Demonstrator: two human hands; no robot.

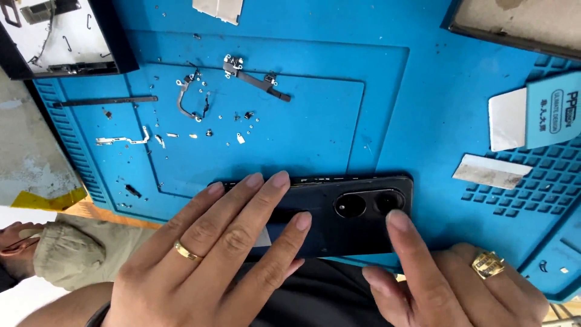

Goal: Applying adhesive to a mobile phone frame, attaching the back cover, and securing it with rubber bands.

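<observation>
Left hand (209, 260) lay flat, fingers spread and unclenched, pressing down on the black smartphone (339, 215) — gripping nothing, only resting on it; a gold band ring (186, 251) sat on one finger. Right hand (454, 281) hovered at the phone's other end, forefinger (402, 233) extended with its tip touching just beside the camera lenses (369, 203), other fingers loosely curled, closed on nothing; a chunky gold ring (488, 264) on it. The phone lay back-up, lengthwise, at the near edge of the blue repair mat (393, 109), its far long edge showing a thin line of exposed frame; a pale sticker or tab (263, 237) showed between the left fingers.

Beyond the phone, on the mat's inner recessed panel — loose tiny screws (242, 124) scattered; a curved flex cable (187, 97); a dark bracket strip with metal ends (257, 79); a small silver bracket (124, 140) to the left; a long dark strip (106, 101) above it.

Right side: two white-grey rectangular pads (491, 171) lay on the mat's gridded section, a blue card (554, 109) overlapping the farther one.

Far left corner: a black-framed white tray (60, 36) with small parts; far right corner: a dark-edged panel (520, 21); a pale piece (218, 9) at the top edge.
</observation>
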